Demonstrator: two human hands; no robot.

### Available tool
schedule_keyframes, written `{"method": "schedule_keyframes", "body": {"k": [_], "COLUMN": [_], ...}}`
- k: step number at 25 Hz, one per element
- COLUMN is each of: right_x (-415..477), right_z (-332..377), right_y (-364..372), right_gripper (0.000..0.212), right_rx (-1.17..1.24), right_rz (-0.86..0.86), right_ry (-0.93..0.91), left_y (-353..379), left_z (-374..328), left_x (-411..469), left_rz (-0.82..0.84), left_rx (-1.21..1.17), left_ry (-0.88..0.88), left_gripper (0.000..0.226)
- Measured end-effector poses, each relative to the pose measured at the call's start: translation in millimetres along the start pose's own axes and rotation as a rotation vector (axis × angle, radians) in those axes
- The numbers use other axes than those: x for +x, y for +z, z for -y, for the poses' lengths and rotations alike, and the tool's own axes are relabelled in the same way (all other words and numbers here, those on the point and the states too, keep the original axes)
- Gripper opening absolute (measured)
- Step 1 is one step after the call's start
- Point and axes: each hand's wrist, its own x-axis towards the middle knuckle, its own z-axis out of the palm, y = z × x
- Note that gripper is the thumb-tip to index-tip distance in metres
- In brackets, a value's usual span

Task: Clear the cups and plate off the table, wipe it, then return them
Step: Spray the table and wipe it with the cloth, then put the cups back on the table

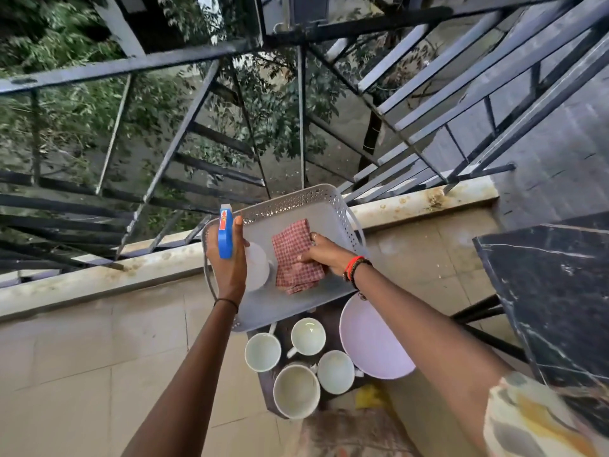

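Observation:
Several white cups [308,336] and a white plate [372,341] stand on a small dark stool-like surface [268,384] below my arms. Beyond them sits a grey perforated basket [316,196]. My left hand [229,265] is wrapped around a white spray bottle [257,268] with a blue trigger head [225,232], held over the basket. My right hand [324,253] grips a folded red-checked cloth [295,255] inside the basket. The black marble table [547,291] is at the right, and the part of it in view is bare.
A low stone ledge [99,278] with black metal railings [184,133] runs behind the basket, trees beyond. Beige tiled floor [82,374] spreads to the left. The table's dark metal legs [478,311] stand right of the plate.

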Motion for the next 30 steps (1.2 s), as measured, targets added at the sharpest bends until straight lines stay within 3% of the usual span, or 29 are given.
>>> {"method": "schedule_keyframes", "body": {"k": [4,14,19,22,27,30], "right_x": [15,27,12,-8,-54,-90], "right_z": [-17,-29,-37,-39,-53,-79], "right_y": [6,2,2,5,22,41], "right_gripper": [0.046,0.043,0.054,0.055,0.047,0.039], "right_rx": [0.04,-0.265,-0.363,-0.352,-0.244,-0.171], "right_rz": [-0.009,-0.314,-0.422,-0.522,-0.559,-0.58], "right_ry": [-0.013,-0.11,-0.165,-0.187,-0.286,-0.356], "left_y": [1,-3,-10,-15,-33,-53], "left_z": [24,54,66,67,74,76], "left_x": [-10,-27,-37,-39,-59,-94], "left_rz": [-0.018,0.009,0.029,0.07,0.073,-0.007], "left_rx": [0.069,0.17,0.121,0.107,0.258,0.299], "left_ry": [-0.026,-0.017,-0.042,-0.055,-0.057,-0.076], "left_gripper": [0.039,0.051,0.055,0.052,0.076,0.067]}}
